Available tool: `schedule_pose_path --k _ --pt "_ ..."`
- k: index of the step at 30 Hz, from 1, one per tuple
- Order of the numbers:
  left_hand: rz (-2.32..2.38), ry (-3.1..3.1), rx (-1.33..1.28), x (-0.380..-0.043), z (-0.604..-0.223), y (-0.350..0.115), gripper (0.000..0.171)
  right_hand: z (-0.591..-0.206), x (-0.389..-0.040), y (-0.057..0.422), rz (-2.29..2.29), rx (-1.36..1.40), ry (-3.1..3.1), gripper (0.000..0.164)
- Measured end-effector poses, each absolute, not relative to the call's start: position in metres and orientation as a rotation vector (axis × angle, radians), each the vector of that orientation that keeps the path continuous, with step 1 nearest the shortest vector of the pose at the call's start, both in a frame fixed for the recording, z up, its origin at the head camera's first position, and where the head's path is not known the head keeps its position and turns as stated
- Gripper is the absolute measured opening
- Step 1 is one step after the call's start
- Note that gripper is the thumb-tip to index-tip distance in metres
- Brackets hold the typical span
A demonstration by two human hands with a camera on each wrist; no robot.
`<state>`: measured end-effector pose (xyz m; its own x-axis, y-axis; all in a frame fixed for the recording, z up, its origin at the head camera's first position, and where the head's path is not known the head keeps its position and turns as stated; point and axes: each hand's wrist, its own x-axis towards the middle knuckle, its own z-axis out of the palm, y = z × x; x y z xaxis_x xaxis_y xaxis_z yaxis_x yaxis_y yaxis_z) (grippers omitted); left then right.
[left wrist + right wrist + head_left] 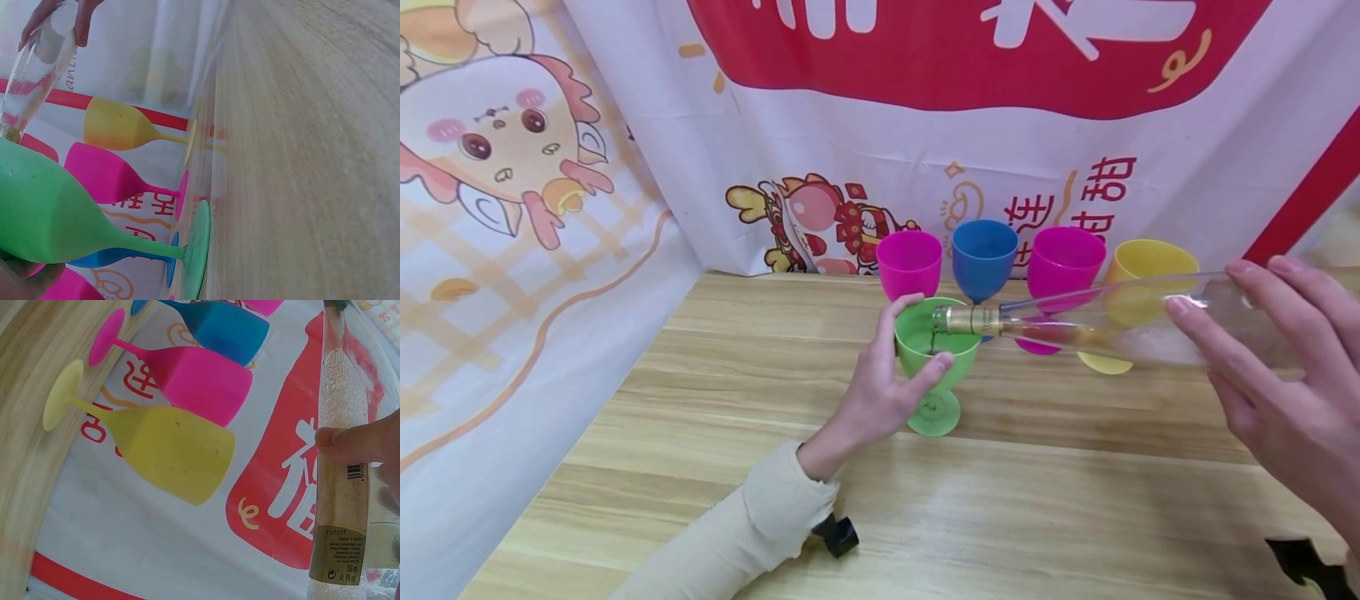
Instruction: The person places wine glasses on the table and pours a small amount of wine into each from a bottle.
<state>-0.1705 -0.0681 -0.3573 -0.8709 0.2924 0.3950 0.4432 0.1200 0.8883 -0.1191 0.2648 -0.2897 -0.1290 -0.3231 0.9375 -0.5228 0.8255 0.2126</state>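
Note:
My left hand (880,387) holds the bowl of a green plastic goblet (934,414), thumb on the near side and fingers at the left. The goblet's foot rests on the table. From the right, my right hand (1292,367) grips a clear glass wine bottle (1120,329), tipped nearly level. Its gold-wrapped neck lies over the goblet's rim, and a thin dark stream runs from the mouth into the bowl. In the right wrist view, the thumb (356,442) presses on the bottle near a gold label (337,553), with bubbly liquid inside the glass.
Behind the green goblet stand a magenta goblet (908,262), a blue goblet (985,258), another magenta goblet (1066,258) and a yellow goblet (1153,258) in a row. A printed cloth (820,137) hangs behind the wooden table (700,400).

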Motion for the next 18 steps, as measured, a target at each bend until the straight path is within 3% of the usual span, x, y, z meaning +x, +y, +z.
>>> schedule_pose_path --k 18 --pt "-1.878 -2.264 -0.735 -0.1706 -0.3575 -0.0666 0.071 -0.2894 -0.1221 0.2581 0.212 0.637 -1.648 0.048"
